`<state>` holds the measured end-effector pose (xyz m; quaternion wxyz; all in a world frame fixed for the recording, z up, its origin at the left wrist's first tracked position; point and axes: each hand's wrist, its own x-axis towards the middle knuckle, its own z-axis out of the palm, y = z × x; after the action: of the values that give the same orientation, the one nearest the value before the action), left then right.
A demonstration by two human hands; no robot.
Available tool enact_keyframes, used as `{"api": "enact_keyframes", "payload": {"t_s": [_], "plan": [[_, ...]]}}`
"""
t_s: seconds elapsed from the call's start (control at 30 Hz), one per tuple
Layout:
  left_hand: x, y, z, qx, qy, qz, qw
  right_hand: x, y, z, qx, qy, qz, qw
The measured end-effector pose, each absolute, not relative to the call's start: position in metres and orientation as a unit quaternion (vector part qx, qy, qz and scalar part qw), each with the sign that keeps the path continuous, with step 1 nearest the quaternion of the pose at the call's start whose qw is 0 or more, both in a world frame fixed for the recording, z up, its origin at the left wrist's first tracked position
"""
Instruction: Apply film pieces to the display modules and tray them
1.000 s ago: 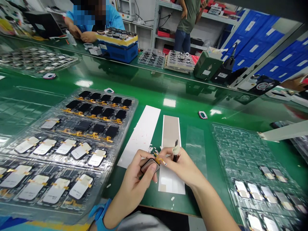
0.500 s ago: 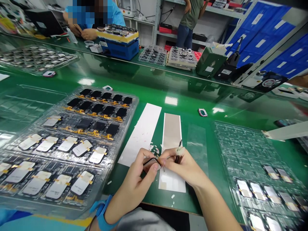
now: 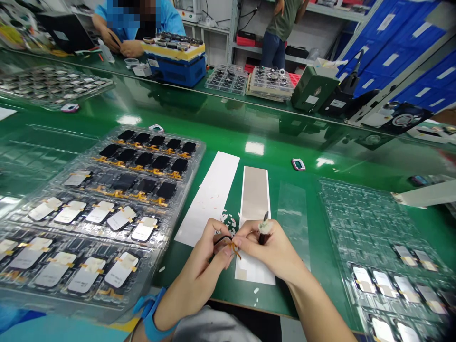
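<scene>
My left hand (image 3: 203, 266) is closed on a small display screen (image 3: 222, 241) with a black edge, held tilted between thumb and fingers. From the screen's right end comes an orange flex cable (image 3: 236, 251). The thumb and forefinger of my right hand (image 3: 272, 249) pinch at that cable. Tucked in the same hand is a slim dark tool (image 3: 264, 228) with a pale wrap; its kind is partly hidden. Below the hands lies a white-edged strip sheet with a beige face (image 3: 255, 190). A white sheet (image 3: 217, 185) lies to its left, near small white scraps (image 3: 230, 221).
On the left, a clear tray (image 3: 197, 156) holds rows of black and silver-backed screens. Another clear tray (image 3: 342, 213) at right holds several screens in its near rows. A transparent film (image 3: 292, 209) lies between. Across the bench sits a co-worker (image 3: 171, 21) behind a blue box (image 3: 178, 69).
My right fingers have shifted slightly at the flex cable, whose orange end now shows hanging below them. The screen has turned a little in my left hand.
</scene>
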<state>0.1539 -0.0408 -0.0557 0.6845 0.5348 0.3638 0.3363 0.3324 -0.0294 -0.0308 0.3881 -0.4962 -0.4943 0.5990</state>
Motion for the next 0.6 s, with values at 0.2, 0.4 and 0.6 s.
{"api": "enact_keyframes", "payload": {"t_s": [0.2, 0.4, 0.6], "plan": [[0.1547, -0.0399, -0.0552, 0.543, 0.359, 0.338, 0.680, 0.3305, -0.0319, -0.0283, -0.524, -0.527, 0.532, 0.405], [0.1589, -0.0384, -0.0558, 0.540, 0.350, 0.348, 0.682, 0.3289, -0.0316, -0.0231, -0.504, -0.517, 0.542, 0.429], [0.1607, -0.0374, -0.0559, 0.533, 0.353, 0.349, 0.685, 0.3262, -0.0308, -0.0221, -0.488, -0.500, 0.571, 0.430]]}}
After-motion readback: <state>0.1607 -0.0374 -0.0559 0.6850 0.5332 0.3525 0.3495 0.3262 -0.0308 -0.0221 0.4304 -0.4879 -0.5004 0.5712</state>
